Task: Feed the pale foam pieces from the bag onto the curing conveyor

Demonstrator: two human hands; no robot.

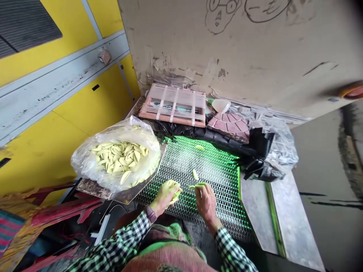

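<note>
Several pale yellow-green leaf-shaped pieces are gripped in my left hand [166,195], above the near left part of a metal mesh conveyor belt [181,158]. My right hand [206,202] pinches one leaf-shaped piece [197,185] between thumb and fingers, just over the mesh. Beyond it a loose leaf-shaped piece [195,174] lies on the belt, and another piece [200,147] rests farther back in green light. To the left, a clear plastic bag [85,162] stands open, filled with a heap of the same pieces [121,155].
Behind the belt sit a taped pink frame [144,113], a pink tiled piece [229,126] and black plastic wrapping [255,147]. Metal side plates [292,211] flank the right. A cardboard wall [241,56] rises at the back, and a yellow machine [70,121] at the left.
</note>
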